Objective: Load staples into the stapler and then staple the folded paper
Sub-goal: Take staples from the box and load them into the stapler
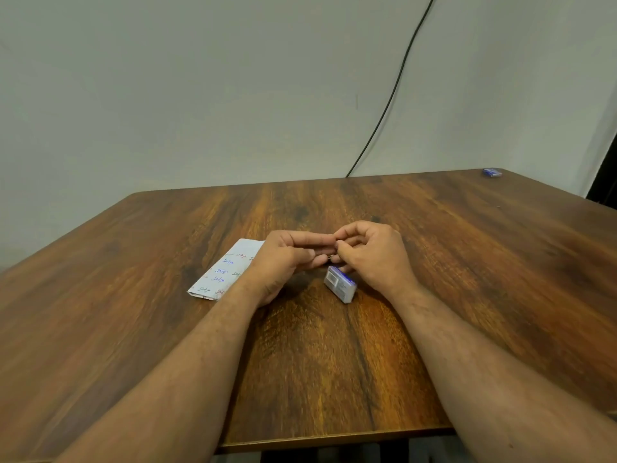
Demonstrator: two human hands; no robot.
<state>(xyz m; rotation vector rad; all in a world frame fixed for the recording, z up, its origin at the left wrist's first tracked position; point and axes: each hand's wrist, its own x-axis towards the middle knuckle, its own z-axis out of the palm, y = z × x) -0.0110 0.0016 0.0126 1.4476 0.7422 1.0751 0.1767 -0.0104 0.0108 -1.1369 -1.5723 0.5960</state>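
My left hand (287, 259) and my right hand (370, 252) meet fingertip to fingertip just above the middle of the table. Both pinch a small metal piece (330, 257). Only a sliver of it shows, so I cannot tell whether it is staples or part of the stapler. No stapler is visible elsewhere. A small white and blue staple box (340, 285) lies on the table directly below my right hand's fingers. The folded paper (218, 272), white with blue and red handwriting, lies flat to the left, with its right edge under my left hand.
The wooden table (317, 362) ends close to me at its front edge. A second small blue box (492, 172) lies at the far right corner. A black cable (397, 81) runs down the wall behind the table.
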